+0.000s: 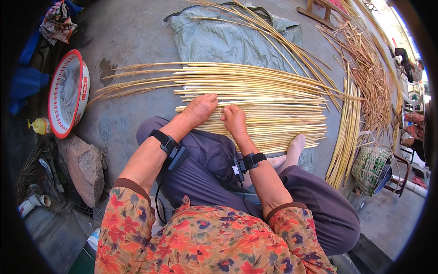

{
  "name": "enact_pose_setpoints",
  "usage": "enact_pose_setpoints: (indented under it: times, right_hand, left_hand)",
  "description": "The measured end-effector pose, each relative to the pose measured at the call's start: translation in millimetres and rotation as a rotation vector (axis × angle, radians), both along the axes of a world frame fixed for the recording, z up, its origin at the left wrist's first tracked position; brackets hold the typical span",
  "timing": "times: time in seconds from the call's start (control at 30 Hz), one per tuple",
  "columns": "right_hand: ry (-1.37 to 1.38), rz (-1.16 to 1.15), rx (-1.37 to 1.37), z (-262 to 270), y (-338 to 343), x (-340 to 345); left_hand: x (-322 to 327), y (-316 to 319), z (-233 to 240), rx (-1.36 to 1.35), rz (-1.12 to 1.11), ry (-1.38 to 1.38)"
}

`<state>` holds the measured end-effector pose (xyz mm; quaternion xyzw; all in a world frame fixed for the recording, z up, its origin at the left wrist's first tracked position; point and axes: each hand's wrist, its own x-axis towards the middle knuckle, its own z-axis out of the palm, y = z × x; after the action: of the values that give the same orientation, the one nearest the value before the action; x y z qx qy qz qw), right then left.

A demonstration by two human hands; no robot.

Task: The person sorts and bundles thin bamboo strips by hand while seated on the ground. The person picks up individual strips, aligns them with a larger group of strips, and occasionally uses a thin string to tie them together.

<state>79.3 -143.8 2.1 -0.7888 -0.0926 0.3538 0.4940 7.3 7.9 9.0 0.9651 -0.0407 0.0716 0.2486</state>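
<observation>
A row of pale, straight plant stalks (280,118) lies side by side across the ground in front of me, the nearer ones packed closely. My left hand (201,107) rests over the stalks with its fingers curled; what they grip is hidden. Just to its right, my right hand (235,120) pinches a thin cord or wire (221,110), which loops loosely over the stalks between both hands. My foot (296,146) lies against the right part of the nearest stalks.
A grey-green tarp (212,41) extends beneath the stalks. An enamel basin (84,80) and a large stone (84,167) stand left. On the right are a stalk bundle (344,137), a heap of dry husks (371,75), a woven basket (368,167) and a wooden stool (320,15).
</observation>
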Motion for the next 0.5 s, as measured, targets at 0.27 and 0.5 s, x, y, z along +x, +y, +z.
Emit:
enact_pose_setpoints:
  times: [0.27, 0.5]
  right_hand:
    - [0.198, -0.179, 0.056, -6.2, 11.2, -0.8]
    - [0.223, -0.323, 0.018, -11.9, 23.6, 1.2]
  left_hand:
    - [1.0, -2.7, 3.5, -0.008, 0.041, 0.036]
    - [-0.7, -5.1, 3.9, -0.133, 0.071, 0.064]
